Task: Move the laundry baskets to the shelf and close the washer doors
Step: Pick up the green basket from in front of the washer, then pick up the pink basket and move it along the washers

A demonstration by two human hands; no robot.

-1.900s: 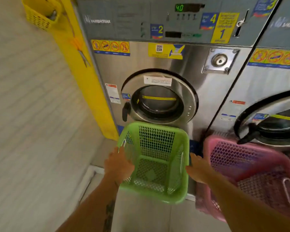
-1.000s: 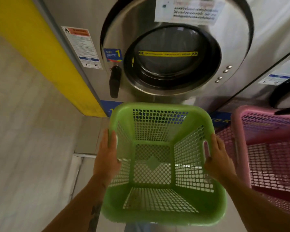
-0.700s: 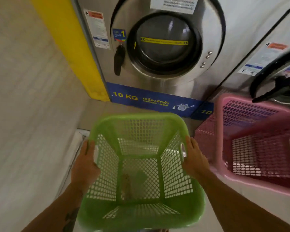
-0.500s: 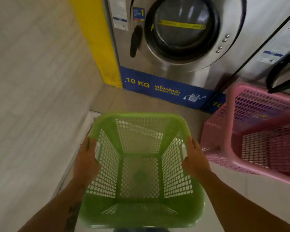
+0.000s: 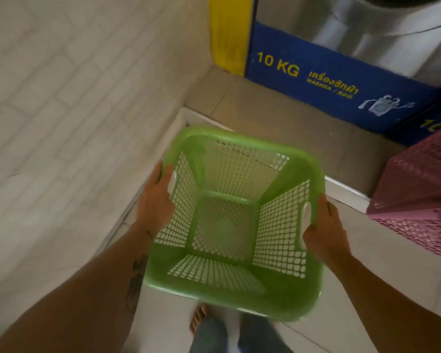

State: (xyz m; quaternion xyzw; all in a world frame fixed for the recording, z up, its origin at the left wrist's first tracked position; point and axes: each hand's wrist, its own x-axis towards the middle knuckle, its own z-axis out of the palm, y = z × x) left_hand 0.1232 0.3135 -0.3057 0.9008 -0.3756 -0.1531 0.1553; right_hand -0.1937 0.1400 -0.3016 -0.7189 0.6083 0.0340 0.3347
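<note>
An empty green mesh laundry basket (image 5: 204,138) hangs in the air over the floor, held on both sides. My left hand (image 5: 156,200) grips its left rim at the handle slot. My right hand (image 5: 325,230) grips its right rim at the other handle slot. A pink mesh basket (image 5: 418,194) sits at the right edge, partly cut off by the frame. Only the lower steel front and blue "10 KG" strip of the washer (image 5: 329,80) show at the top; its door is out of view.
A pale brick wall (image 5: 61,110) runs close along the left. A raised tiled step (image 5: 278,118) lies in front of the washer base, with a yellow panel (image 5: 227,34) at the corner. My legs and one bare foot (image 5: 199,319) show below the basket.
Both hands took hold of the green basket and lifted it back from the washer. The view tilted down, so the washer door left the frame and the floor came in.
</note>
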